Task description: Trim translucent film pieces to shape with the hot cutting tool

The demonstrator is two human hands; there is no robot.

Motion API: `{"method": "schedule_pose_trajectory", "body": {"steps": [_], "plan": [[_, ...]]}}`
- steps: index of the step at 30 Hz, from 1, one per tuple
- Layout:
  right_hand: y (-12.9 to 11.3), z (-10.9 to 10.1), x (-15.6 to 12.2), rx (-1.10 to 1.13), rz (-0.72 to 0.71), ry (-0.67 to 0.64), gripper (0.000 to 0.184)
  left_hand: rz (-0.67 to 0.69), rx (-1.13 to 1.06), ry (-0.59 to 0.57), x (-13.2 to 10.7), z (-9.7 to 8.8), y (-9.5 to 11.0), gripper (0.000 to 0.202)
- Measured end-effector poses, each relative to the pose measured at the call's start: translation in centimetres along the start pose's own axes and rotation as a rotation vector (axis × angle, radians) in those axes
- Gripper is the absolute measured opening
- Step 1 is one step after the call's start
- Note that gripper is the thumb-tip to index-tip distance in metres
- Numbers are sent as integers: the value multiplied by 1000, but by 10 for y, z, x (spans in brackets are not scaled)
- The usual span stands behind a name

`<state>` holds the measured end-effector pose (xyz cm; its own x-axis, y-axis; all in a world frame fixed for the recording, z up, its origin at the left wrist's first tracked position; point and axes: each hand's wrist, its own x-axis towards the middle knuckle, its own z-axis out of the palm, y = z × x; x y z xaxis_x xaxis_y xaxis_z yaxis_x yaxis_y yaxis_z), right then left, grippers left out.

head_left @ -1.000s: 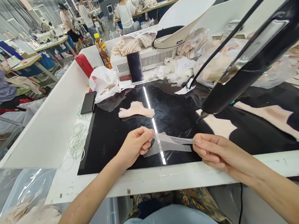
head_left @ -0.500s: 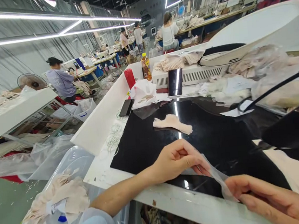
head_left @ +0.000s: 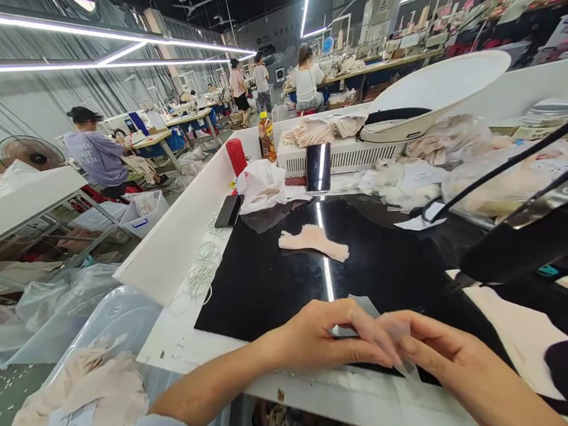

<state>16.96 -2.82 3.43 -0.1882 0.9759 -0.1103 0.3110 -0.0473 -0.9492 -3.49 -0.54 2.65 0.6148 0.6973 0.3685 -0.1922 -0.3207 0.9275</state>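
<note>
Close together over the front edge of the black mat (head_left: 251, 290), my left hand (head_left: 326, 336) and my right hand (head_left: 438, 349) pinch a thin translucent film strip (head_left: 406, 364). One part of the film shows behind my left fingers, another hangs between the two hands; fingers cover the rest. Beyond them a small pale pink fabric piece (head_left: 313, 240) lies flat on the mat. To the right, a larger pale pink cut piece (head_left: 517, 338) lies partly beneath the black lamp arm.
A phone (head_left: 229, 211) and green-white elastic loops (head_left: 203, 267) lie along the left side. A second phone (head_left: 318, 167) leans on a white vented box (head_left: 296, 158). A black lamp (head_left: 528, 243) juts in from the right. Fabric bundles (head_left: 96, 405) rest on a plastic bin lid at left.
My hands have come together, the right moving left towards the left hand, and the stretched film now bunches between them. The camera view has turned somewhat to the right.
</note>
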Motion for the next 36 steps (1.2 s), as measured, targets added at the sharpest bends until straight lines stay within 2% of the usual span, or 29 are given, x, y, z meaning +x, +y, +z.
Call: {"method": "schedule_pose_trajectory", "body": {"steps": [2,4,10,16,19,23,26,30,36], "plan": [[-2,1,1,123,95,-37,41,21,13,9,0,0,0,11],[-1,0,2,164,128,-37,41,57,12,18,0,1,-1,9],[4,-4,4,63,22,-9,41,49,49,27,-1,1,-2,8],[0,2,2,70,6,59,37,13,67,22,-2,3,0,11],[3,0,4,26,-39,5,38,-32,-29,58,-2,4,-2,21],[4,-2,7,-29,-125,-21,38,-173,-289,196,1,7,-5,35],[-1,0,5,-34,-135,-1,38,-272,-295,263,4,7,-7,37],[-6,-1,7,-102,-191,-34,34,-395,-336,235,6,5,-7,45],[-6,-6,14,-166,-260,-58,33,-435,-324,199,6,2,-3,35]]}}
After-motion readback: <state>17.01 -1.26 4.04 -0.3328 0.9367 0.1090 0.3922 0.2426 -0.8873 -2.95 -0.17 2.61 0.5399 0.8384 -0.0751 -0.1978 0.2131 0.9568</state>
